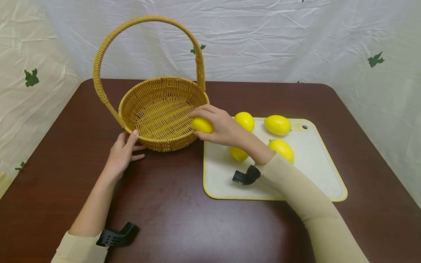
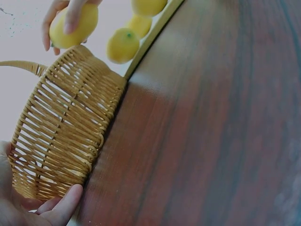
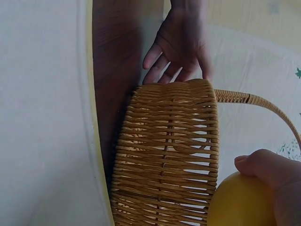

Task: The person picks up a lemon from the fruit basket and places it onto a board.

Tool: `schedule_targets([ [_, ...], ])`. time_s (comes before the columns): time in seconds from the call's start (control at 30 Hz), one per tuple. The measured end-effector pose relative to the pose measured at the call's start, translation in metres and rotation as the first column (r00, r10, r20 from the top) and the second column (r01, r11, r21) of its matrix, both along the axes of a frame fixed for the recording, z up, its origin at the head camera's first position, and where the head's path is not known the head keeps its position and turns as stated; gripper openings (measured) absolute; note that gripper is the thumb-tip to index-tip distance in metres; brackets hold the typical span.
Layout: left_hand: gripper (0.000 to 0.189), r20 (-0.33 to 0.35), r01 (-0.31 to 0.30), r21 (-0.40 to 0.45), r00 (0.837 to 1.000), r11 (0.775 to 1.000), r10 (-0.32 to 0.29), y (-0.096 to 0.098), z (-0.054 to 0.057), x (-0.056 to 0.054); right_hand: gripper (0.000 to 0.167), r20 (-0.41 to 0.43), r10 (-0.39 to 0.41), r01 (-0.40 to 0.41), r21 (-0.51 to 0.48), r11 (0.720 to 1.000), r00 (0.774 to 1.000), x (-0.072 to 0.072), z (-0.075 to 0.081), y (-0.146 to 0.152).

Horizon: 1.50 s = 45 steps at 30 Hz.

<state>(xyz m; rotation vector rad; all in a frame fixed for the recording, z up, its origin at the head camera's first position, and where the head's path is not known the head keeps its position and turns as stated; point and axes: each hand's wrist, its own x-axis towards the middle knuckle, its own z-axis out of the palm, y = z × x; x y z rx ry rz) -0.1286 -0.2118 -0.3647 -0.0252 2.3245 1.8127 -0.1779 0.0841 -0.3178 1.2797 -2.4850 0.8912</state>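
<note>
My right hand (image 1: 218, 124) grips a yellow lemon (image 1: 202, 125) at the right rim of a round wicker basket (image 1: 164, 140) with a tall arched handle. At the basket's near left side is my left hand (image 1: 123, 153), its thumb on the rim and its fingers spread against the outer wall. The right wrist view shows those fingers touching the weave. Inside, the woven floor of the basket is bare. Several more lemons (image 1: 277, 125) lie on a white cutting board (image 1: 315, 175) to the right; my right forearm partly covers some.
The board has a yellow edge and a hole at its far right corner. Everything stands on a dark brown table (image 1: 171, 219). Pale wrinkled cloth (image 1: 263, 40) with green leaf shapes hangs behind and at the sides.
</note>
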Motion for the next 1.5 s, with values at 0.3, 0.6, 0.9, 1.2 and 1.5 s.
schedule_targets([
  [0.3,0.08,0.0,0.006,0.004,1.0,1.0,-0.006,0.0,-0.001,0.001,0.037,-0.006,-0.016,0.017,0.03,0.999,1.0,0.008,-0.002,0.006],
  [0.6,0.084,-0.002,0.001,0.001,1.0,1.0,-0.001,0.0,0.0,0.002,0.038,0.008,0.005,-0.006,0.012,1.0,1.0,0.019,-0.008,0.013],
  [0.9,0.084,0.009,-0.002,0.009,1.0,1.0,0.002,0.0,-0.002,0.005,0.04,0.02,0.004,-0.004,0.036,0.999,1.0,0.028,-0.018,0.022],
  [1.2,0.083,0.005,-0.008,0.01,1.0,1.0,0.008,-0.001,-0.002,0.004,0.041,0.029,-0.001,-0.001,0.051,0.999,1.0,0.032,-0.024,0.029],
  [1.5,0.084,0.0,-0.001,0.001,1.0,1.0,0.001,0.0,0.001,0.001,0.038,0.042,0.005,-0.008,0.067,0.998,0.999,0.033,-0.03,0.033],
])
